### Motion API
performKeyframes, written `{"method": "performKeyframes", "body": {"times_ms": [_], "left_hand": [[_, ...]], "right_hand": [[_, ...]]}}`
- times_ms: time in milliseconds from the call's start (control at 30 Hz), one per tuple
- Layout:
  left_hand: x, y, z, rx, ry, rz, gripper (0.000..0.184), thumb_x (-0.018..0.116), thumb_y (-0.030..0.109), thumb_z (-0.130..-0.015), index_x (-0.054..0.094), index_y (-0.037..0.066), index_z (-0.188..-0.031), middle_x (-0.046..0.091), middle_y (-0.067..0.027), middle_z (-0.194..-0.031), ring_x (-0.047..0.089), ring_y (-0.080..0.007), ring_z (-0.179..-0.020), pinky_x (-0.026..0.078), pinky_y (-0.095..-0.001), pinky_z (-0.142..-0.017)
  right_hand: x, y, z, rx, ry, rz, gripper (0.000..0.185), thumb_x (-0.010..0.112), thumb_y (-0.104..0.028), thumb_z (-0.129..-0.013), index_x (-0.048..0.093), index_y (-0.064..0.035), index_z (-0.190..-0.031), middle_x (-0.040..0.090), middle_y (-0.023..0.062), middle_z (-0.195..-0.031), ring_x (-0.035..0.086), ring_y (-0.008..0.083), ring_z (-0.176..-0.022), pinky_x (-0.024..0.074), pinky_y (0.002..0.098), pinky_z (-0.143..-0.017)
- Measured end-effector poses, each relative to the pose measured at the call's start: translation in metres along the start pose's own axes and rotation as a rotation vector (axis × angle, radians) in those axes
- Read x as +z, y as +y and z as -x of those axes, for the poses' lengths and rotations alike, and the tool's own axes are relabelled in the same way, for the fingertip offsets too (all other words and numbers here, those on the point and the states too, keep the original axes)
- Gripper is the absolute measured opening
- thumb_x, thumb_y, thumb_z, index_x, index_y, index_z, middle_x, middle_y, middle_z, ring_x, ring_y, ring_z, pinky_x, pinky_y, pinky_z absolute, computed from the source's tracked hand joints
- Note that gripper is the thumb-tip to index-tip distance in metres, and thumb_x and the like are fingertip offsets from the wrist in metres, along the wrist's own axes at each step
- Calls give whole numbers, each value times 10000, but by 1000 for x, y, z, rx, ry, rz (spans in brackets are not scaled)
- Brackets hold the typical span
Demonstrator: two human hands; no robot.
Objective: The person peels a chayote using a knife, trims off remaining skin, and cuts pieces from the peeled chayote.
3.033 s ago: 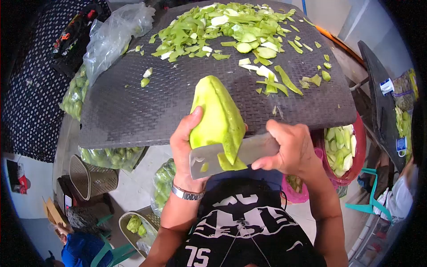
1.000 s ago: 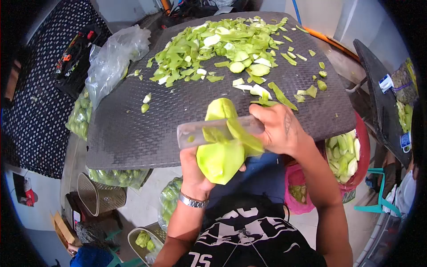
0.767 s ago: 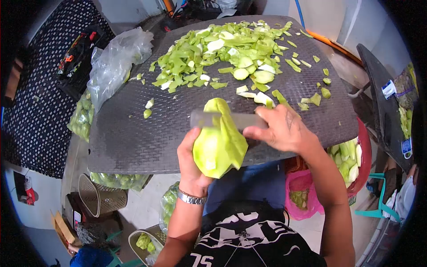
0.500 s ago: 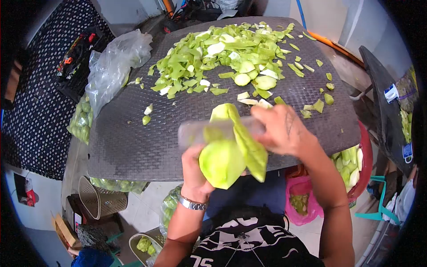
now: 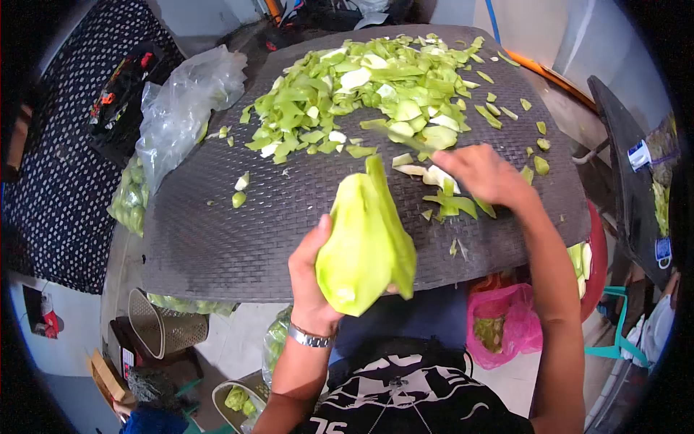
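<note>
A pale green, partly peeled chayote (image 5: 361,249) is held upright in my left hand (image 5: 311,278), above the near edge of the dark woven table (image 5: 210,246). One strip of peel sticks up at its top and a flap hangs at its lower right. To the right, my right hand (image 5: 484,173) is closed round a knife (image 5: 416,145), whose blade is seen nearly edge-on and blurred, apart from the chayote. A heap of green peelings (image 5: 361,90) lies at the far side, and loose strips (image 5: 455,205) lie below the right hand.
A clear plastic bag (image 5: 188,105) lies on the table's left. Below the table are a wicker basket (image 5: 166,325), a pink bag (image 5: 506,325) and a red basin (image 5: 597,253). Someone's blue clothing (image 5: 152,419) shows at lower left. A dark side table (image 5: 625,173) stands at right.
My right hand has moved the knife off the chayote, up and to the right. The chayote shows more fully, with peel now standing at its top.
</note>
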State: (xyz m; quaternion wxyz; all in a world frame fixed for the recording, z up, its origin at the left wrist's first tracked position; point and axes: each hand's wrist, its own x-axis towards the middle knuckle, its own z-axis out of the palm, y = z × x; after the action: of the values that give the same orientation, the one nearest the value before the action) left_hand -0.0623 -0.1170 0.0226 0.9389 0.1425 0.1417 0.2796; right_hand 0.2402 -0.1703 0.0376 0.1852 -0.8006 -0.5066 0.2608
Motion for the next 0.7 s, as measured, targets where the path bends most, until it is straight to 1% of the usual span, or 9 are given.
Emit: {"method": "performKeyframes", "body": {"times_ms": [100, 133, 233, 267, 367, 467, 567, 600, 700], "left_hand": [[-7, 8, -6, -28, -22, 1, 626, 522, 526, -1031, 541, 33, -1416, 671, -221, -1257, 687, -410, -1100, 594, -601, -888], [-15, 10, -12, 6, 54, -5, 570, 519, 519, -1047, 585, 53, -1368, 682, -177, -1261, 682, -375, -1117, 542, -612, -966], [-25, 12, -26, 98, 282, 97, 496, 529, 472, -1059, 612, 72, -1342, 687, -147, -1261, 678, -341, -1135, 524, -608, -985], [-30, 10, -29, 148, 295, 61, 467, 533, 440, -1068, 595, 77, -1356, 684, -139, -1264, 673, -327, -1150, 525, -620, -982], [-29, 11, -22, 130, 216, -56, 516, 555, 408, -1045, 537, 55, -1421, 645, -157, -1342, 650, -364, -1200, 519, -620, -1016], [-29, 6, -4, 116, 120, -295, 615, 673, 254, -926, 482, 48, -1473, 627, -187, -1339, 646, -365, -1205, 533, -646, -997], [-25, 3, 8, 86, 6, -407, 719, 715, -35, -804, 444, 40, -1465, 622, -176, -1304, 648, -344, -1198, 577, -549, -989], [-23, -5, 12, 178, 60, -412, 881, 767, -82, -731, 386, 71, -1510, 595, -146, -1355, 628, -309, -1234, 561, -501, -1026], [-8, -11, 27, 162, 38, -524, 1050, 882, -18, -673, 336, 102, -1562, 575, -107, -1403, 594, -262, -1287, 511, -439, -1088]], "right_hand": [[-15, -5, 0, 140, 21, 93, 848, 518, -737, -960, 720, 86, -935, 691, 318, -872, 699, 408, -869, 521, 484, -838], [-23, -12, 5, 178, 44, 131, 844, 523, -715, -974, 698, 108, -902, 673, 328, -844, 684, 407, -832, 511, 490, -814], [-31, -20, 18, 232, 244, 154, 891, 532, -749, -950, 689, 125, -880, 676, 314, -836, 678, 387, -812, 514, 466, -811], [-29, -21, 22, 224, 275, 112, 821, 557, -719, -957, 678, 83, -825, 657, 279, -780, 665, 362, -766, 508, 470, -766], [-10, -31, 43, 176, 258, 27, 802, 605, -745, -904, 672, 45, -783, 669, 307, -787, 710, 439, -844, 534, 509, -791], [18, -51, 72, -182, 214, 54, 708, 673, -691, -884, 619, 4, -766, 641, 243, -679, 691, 427, -696, 525, 518, -660], [37, -71, 84, -480, 206, 95, 690, 701, -703, -845, 580, -29, -763, 637, 188, -626, 681, 402, -590, 536, 497, -586], [40, -77, 87, -524, 219, 141, 691, 704, -708, -838, 580, -31, -774, 642, 183, -628, 684, 398, -590, 543, 493, -588], [47, -83, 94, -635, 239, 230, 707, 711, -737, -805, 577, -43, -801, 654, 174, -630, 697, 390, -597, 561, 484, -599]]}}
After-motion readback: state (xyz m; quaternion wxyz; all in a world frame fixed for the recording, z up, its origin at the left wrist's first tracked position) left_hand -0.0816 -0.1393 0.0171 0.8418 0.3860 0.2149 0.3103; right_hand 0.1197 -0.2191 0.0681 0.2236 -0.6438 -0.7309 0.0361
